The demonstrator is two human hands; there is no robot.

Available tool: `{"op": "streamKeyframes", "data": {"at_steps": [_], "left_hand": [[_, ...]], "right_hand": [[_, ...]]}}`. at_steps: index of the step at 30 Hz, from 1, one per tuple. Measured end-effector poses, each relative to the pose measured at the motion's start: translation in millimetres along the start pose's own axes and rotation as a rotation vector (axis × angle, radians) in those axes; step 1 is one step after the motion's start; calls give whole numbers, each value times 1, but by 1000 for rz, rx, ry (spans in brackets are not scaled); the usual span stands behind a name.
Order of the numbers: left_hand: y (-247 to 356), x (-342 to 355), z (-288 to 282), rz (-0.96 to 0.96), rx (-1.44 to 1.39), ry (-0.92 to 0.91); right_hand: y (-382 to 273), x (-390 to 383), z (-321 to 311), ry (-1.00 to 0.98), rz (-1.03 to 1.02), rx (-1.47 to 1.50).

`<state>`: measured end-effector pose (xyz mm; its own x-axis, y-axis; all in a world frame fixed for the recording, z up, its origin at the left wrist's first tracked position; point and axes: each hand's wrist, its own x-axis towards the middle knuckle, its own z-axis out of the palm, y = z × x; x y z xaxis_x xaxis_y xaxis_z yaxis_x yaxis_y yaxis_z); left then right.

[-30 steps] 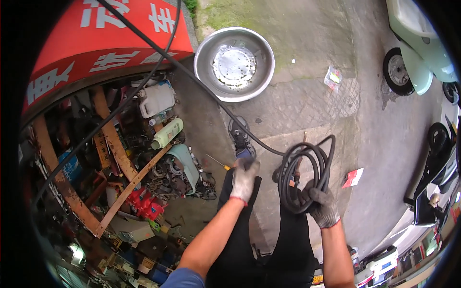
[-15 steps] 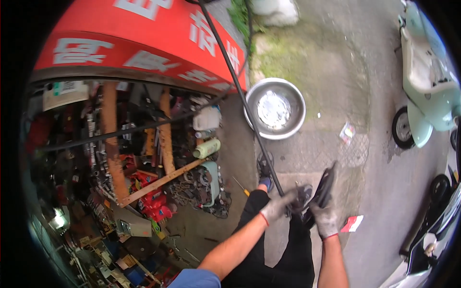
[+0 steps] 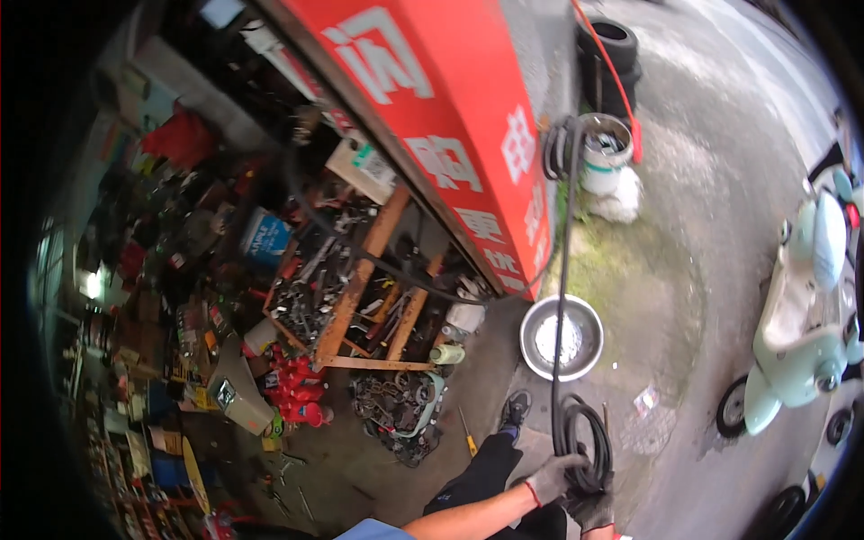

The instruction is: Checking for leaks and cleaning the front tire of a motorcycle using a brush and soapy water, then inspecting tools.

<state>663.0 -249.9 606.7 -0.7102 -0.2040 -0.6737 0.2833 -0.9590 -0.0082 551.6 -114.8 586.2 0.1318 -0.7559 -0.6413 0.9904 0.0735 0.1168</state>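
Coiling a black hose [image 3: 583, 441] at the lower middle-right of the frame; both gloved hands close together on the coil. Left hand [image 3: 551, 477] closed on the loops from the left, right hand [image 3: 592, 509] clamped on the bottom of the same loops, just below. From the coil, one strand running straight up the frame, past a round metal basin [image 3: 562, 337] on the ground, to a second bundle of loops [image 3: 556, 148] hanging near the end of the red sign. Judged as mid-gathering: slack taken into the coil, much length left overhead. Next move likely calling for a firm hold with one hand while the other draws down more line and lays it as an even loop, without snagging on the sign's edge.

Signs and packages: a long red signboard [image 3: 450, 117] with white characters, slanting from top centre down to the middle. Below it, upper left, a blue pail [image 3: 266, 238] with a white label. Lower left, red canisters [image 3: 292, 387] clustered on the floor beside a grey box [image 3: 236, 392]. Near the basin, a white jug [image 3: 465, 315] and a pale green cylinder [image 3: 447, 354]. Right of the basin, a small printed wrapper [image 3: 645, 397] flat on the pavement. Top centre-right, a white bucket [image 3: 605, 157]; far right, a pale green scooter [image 3: 801, 315].
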Motion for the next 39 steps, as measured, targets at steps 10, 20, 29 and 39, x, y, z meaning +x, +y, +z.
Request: {"op": "streamKeyframes", "data": {"at_steps": [10,20,29,39], "left_hand": [[41,-38,37,203,-58,-173],[198,-70,-14,310,501,150],[261,-136,-92,393,566,651],[214,-85,-59,464,782,926]], "right_hand": [[-31,2,160,284,-856,-379],[-81,-51,297,175,-1079,-1337],[-180,-76,464,49,-1332,-2423],[-305,146,560,-463,-844,-2838]]}}
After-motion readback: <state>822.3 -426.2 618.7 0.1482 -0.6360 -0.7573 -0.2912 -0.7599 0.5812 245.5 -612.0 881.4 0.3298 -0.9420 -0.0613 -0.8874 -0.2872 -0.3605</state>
